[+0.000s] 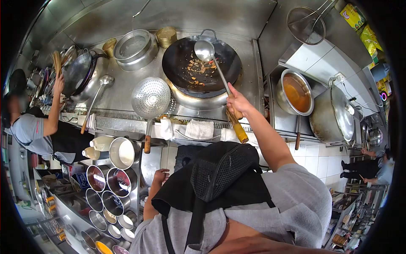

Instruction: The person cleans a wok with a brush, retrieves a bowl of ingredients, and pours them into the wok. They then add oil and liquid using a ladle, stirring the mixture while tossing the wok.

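My right hand (238,103) is wrapped round the handle of a long steel ladle (204,51). The ladle's bowl is over the far side of a black wok (173,70), in which chopped, reddish-brown bits of food (196,67) lie scattered. Just below that hand, a yellow-banded stick-like tool (239,128) lies at the stove's front edge. My left hand (160,175) hangs low beside my body, away from the stove, with its fingers apart and nothing visible in them.
A perforated skimmer (150,98) lies left of the wok, near folded white cloths (199,129). Brown liquid fills a steel pot (295,94) at right, beside a lidded stockpot (334,114). Several seasoning tins (114,203) stand lower left. Another person (34,131) holds a bamboo brush (56,63) at left.
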Action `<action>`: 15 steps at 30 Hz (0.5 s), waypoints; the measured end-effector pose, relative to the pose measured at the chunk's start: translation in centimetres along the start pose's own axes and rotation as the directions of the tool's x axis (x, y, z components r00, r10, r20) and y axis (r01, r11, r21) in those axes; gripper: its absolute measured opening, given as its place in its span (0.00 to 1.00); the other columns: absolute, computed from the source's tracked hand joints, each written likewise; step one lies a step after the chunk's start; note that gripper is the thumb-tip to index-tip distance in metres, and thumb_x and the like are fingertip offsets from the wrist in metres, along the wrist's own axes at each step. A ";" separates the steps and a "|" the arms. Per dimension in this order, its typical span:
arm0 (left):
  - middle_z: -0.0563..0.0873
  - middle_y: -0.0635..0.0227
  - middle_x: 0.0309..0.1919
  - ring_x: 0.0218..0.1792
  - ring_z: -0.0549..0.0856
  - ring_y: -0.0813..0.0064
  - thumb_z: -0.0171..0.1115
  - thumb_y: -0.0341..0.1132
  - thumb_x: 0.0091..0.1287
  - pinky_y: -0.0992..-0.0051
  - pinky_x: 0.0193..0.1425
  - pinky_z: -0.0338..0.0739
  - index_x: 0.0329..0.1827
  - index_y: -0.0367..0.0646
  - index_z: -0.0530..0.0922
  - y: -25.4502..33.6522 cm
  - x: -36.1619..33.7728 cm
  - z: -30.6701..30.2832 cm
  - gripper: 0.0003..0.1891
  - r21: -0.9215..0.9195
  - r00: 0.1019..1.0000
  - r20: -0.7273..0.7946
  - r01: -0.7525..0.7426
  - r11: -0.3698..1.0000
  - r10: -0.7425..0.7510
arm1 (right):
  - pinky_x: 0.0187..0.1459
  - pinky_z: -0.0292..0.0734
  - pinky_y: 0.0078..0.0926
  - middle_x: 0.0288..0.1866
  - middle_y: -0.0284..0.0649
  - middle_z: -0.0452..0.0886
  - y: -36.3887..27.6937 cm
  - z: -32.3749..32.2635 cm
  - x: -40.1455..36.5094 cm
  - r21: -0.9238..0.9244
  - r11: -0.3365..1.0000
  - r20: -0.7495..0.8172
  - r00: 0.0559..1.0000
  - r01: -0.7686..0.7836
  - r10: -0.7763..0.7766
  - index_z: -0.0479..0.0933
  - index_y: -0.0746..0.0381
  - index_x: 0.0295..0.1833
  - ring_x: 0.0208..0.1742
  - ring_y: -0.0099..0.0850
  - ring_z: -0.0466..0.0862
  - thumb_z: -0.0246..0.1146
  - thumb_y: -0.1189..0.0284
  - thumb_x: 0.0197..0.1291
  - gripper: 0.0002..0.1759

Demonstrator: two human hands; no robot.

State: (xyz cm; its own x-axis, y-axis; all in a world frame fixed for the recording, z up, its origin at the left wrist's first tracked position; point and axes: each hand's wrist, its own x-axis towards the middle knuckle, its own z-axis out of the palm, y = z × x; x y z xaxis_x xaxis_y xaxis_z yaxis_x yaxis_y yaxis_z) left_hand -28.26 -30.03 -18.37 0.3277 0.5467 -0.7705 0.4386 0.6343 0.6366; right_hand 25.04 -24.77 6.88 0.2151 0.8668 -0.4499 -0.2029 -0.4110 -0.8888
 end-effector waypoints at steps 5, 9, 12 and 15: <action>0.87 0.58 0.33 0.27 0.85 0.71 0.41 0.15 0.60 0.72 0.31 0.81 0.54 0.39 0.80 -0.9 -1.4 -0.4 0.24 -0.066 0.987 -0.075 0.140 0.988 -0.145 | 0.21 0.71 0.21 0.27 0.32 0.69 -0.7 -0.9 0.6 -0.154 0.987 0.049 0.998 0.039 -0.031 0.41 0.37 0.82 0.20 0.21 0.69 0.53 0.80 0.67 0.45; 0.86 0.59 0.33 0.27 0.85 0.72 0.41 0.15 0.61 0.71 0.28 0.81 0.56 0.40 0.79 -0.7 -2.1 -1.1 0.24 0.145 0.969 0.016 -0.245 0.959 0.245 | 0.20 0.71 0.21 0.27 0.33 0.70 -1.7 0.3 -0.3 0.038 0.999 0.095 0.995 -0.015 0.011 0.41 0.38 0.82 0.19 0.21 0.69 0.53 0.78 0.68 0.44; 0.86 0.60 0.33 0.26 0.84 0.72 0.42 0.16 0.62 0.71 0.25 0.79 0.56 0.40 0.78 1.1 -1.3 -0.9 0.23 0.018 0.994 -0.072 0.088 0.996 -0.086 | 0.20 0.69 0.21 0.27 0.33 0.70 -1.4 0.2 0.5 0.093 0.992 0.104 0.991 -0.088 0.078 0.43 0.39 0.82 0.19 0.22 0.68 0.53 0.78 0.68 0.43; 0.86 0.61 0.33 0.25 0.83 0.73 0.42 0.16 0.62 0.72 0.22 0.77 0.57 0.40 0.77 2.6 -0.5 -0.7 0.23 0.141 0.999 -0.039 0.043 0.989 -0.037 | 0.21 0.67 0.21 0.27 0.33 0.69 -2.1 0.3 -1.0 -0.025 0.996 0.070 0.994 -0.082 0.084 0.44 0.39 0.81 0.19 0.22 0.68 0.54 0.79 0.68 0.43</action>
State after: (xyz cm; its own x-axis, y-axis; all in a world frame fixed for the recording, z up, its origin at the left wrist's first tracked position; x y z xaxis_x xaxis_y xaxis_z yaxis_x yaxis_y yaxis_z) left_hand -27.85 -28.30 -16.33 0.2779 0.5437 -0.7920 0.5661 0.5734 0.5923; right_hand 25.01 -24.71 9.24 0.1300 0.8469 -0.5157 -0.1961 -0.4878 -0.8506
